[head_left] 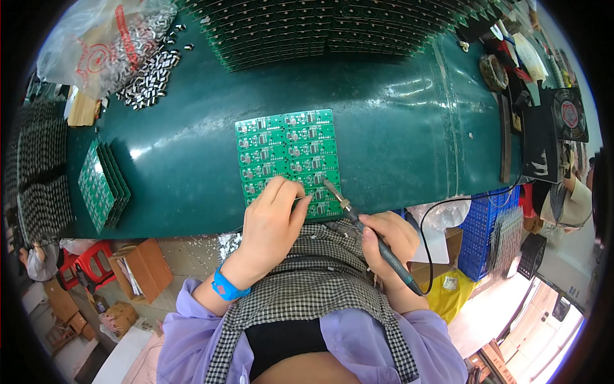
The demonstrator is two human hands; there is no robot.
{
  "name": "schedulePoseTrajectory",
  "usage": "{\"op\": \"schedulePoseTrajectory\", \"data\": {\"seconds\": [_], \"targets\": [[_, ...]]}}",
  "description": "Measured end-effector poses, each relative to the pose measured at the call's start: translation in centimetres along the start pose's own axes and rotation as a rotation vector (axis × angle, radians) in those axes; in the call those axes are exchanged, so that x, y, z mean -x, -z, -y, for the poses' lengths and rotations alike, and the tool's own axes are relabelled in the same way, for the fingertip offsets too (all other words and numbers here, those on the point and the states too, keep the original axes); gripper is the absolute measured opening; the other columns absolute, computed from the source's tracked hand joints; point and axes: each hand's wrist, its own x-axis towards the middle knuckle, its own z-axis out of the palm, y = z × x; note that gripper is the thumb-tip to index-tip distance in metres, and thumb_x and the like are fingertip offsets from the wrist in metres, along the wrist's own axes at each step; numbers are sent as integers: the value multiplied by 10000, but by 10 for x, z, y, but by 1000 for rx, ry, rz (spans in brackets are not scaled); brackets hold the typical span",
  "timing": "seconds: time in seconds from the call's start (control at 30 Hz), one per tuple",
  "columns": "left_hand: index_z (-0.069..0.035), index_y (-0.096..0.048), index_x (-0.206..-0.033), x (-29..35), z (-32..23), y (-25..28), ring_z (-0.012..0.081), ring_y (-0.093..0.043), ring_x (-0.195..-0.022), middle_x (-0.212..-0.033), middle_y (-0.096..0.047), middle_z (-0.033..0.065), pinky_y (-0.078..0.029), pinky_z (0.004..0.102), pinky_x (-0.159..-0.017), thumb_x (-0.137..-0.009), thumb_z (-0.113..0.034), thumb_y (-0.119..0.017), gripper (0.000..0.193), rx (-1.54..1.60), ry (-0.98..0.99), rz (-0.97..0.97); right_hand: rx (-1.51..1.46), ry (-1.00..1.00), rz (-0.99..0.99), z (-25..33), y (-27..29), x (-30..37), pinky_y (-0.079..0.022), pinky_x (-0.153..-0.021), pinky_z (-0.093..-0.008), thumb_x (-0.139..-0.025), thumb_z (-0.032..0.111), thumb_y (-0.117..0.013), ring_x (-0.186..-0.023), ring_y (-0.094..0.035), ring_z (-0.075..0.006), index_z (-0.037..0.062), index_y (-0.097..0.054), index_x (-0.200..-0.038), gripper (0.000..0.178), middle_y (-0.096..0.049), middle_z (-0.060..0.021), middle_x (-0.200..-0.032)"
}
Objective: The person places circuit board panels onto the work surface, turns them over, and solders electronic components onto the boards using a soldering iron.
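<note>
A green circuit board panel (262, 153), split into several small boards with components, lies on the green work table at its near edge. My right hand (391, 240) is closed around a soldering iron (395, 262), whose metal tip reaches the right half of the panel. Over the panel's lower left, my left hand (274, 214) pinches a thin wire that looks like solder wire (303, 198), its end pointing toward the iron's tip. My left fingers cover part of the lower boards. A blue band is on my left wrist.
Rows of stacked green boards (320, 32) stand at the back. A small board stack (102, 185) sits at the left, below a pile of small metal parts (150, 80) and a plastic bag (96, 48). A black fan unit (566, 115) is at the right. The iron's black cord (441, 203) runs right.
</note>
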Motion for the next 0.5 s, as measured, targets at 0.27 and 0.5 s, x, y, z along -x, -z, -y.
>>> {"op": "schedulePoseTrajectory", "data": {"seconds": [0.27, 0.5], "targets": [[-13, -584, -905, 14, -1, -4, 279, -645, -810, -973, -630, 126, -521, 333, -665, -753, 57, -650, 179, 42, -104, -32, 14, 73, -74, 4, 13, 16, -468, -460, -297, -715, 26, -619, -494, -592, -227, -33, -639, -832, 132, -617, -117, -630], [-18, -577, -896, 11, -2, -12, 296, -644, -806, -965, -628, 126, -525, 348, -658, -750, 44, -654, 176, 38, -80, -39, 12, 73, -21, 5, 8, 22, -461, -447, -294, -701, 25, -617, -478, -584, -214, -22, -644, -796, 109, -615, -108, -622]]}}
